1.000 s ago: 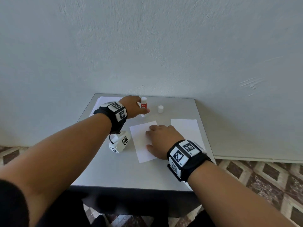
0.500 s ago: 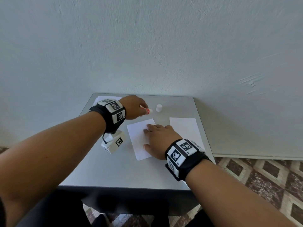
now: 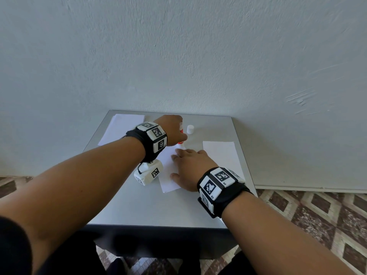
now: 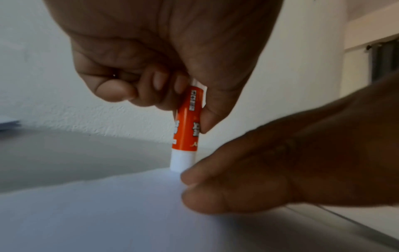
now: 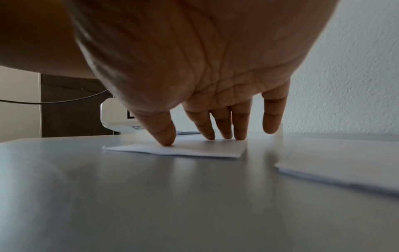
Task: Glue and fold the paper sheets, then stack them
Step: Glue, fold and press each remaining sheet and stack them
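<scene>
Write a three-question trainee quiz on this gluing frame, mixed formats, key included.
1. True or false: the left hand grips the glue stick with its tip down on the paper sheet.
2. Which fits the right hand? A) pinches the white cap B) presses the sheet flat with straight fingers C) hangs off the table
3. Fill in: the white cap stands on the ___.

Key: 1 true; 2 B; 3 table

A small grey table (image 3: pixel 139 205) against the wall carries a middle paper sheet (image 3: pixel 168 181), a sheet (image 3: pixel 222 153) at right, sheets (image 3: pixel 121 128) at far left, and a white cap (image 3: pixel 190 129).
</scene>
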